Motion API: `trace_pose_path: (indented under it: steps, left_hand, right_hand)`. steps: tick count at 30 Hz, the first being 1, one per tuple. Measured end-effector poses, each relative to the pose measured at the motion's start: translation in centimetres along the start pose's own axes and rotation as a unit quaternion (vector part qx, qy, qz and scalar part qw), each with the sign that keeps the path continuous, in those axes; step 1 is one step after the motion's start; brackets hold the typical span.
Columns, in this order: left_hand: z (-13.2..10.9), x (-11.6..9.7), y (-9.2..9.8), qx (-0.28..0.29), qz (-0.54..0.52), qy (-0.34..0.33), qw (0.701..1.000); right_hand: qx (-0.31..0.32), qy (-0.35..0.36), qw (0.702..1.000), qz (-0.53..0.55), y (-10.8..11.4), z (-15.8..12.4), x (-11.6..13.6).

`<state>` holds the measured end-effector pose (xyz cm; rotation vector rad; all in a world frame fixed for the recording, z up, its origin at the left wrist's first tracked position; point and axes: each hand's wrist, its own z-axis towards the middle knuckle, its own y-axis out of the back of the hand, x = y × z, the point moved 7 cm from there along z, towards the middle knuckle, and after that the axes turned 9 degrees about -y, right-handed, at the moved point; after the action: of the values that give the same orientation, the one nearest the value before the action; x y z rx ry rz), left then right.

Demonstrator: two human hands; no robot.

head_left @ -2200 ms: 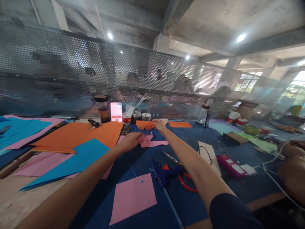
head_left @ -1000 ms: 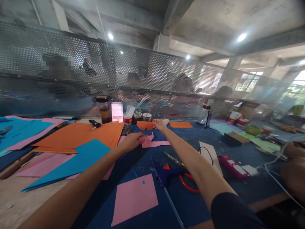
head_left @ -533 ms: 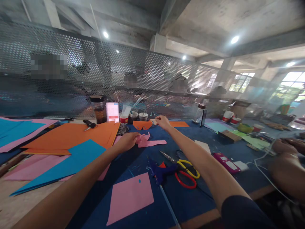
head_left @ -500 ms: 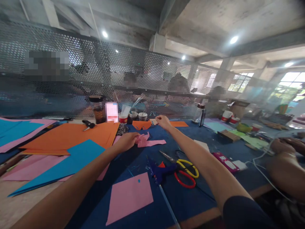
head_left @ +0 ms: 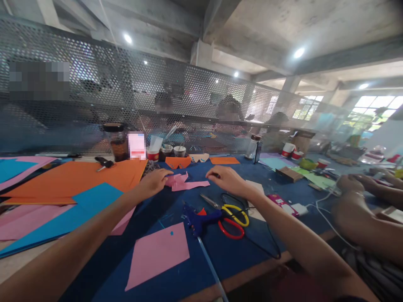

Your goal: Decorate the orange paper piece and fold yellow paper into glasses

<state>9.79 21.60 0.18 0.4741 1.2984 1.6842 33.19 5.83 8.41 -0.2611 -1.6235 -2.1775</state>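
My left hand (head_left: 155,182) has its fingers closed at the left end of a crumpled pink paper piece (head_left: 180,181), whose narrow strip stretches to the right across the blue tabletop. Just past that strip's end hovers my right hand (head_left: 227,179), fingers loosely bent and apart, with nothing visible in them. Between my forearms lie a blue glue gun (head_left: 197,221) with a clear glue stick in its back, and scissors (head_left: 234,220) with one yellow and one red handle. A pink paper square (head_left: 159,256) rests nearer to me.
Orange sheets (head_left: 103,178) and blue sheets (head_left: 94,197) are stacked at left, keys (head_left: 104,163) on top. Behind stand a brown-filled jar (head_left: 117,144), cups (head_left: 179,151) and cut orange paper (head_left: 178,162). At right are a maroon box (head_left: 281,204), a white cable and another person's hands (head_left: 351,184).
My right hand has come back from the cut papers at the rear toward the pink strip. My left hand stays at the pink paper. The view has shifted slightly to the right.
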Motion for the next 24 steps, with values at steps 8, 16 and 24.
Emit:
trace_pose_path:
  steps: [8,16,24]
  left_hand:
    - [-6.2,-1.2,4.9,-0.084,0.055,0.038,0.994]
    - [-12.2,-1.6,6.3,-0.165,0.107,0.078,0.977]
    - [-12.5,-0.5,5.5,-0.162,0.111,0.081,0.977]
  right_hand:
    - [0.050,0.038,0.998,-0.019,-1.5,-6.5,-0.4]
    - [0.084,0.023,0.996,-0.026,-4.2,-7.3,-1.7]
    - [0.061,0.018,0.998,-0.027,-3.6,-7.6,-1.3]
